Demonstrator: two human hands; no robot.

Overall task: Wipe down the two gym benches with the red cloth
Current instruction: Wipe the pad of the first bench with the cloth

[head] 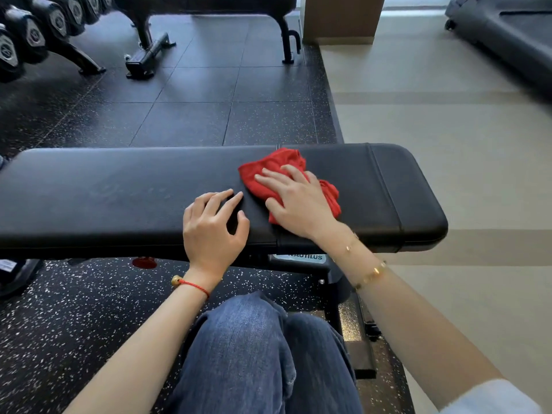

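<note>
Near bench: black padded worktop running left to right directly before the person.
Red cloth: bunched on the worktop, right of centre.
Right hand: fingers straight, palm pressing flat on the red cloth.
Left hand: released, holds nothing; curved fingertips rest on the worktop just left of the cloth.
Second bench: well apart, across the dark rubber floor.
Dumbbells: racked at upper left.

The black padded desk carries a crumpled red cloth and stands on speckled rubber floor.
</note>
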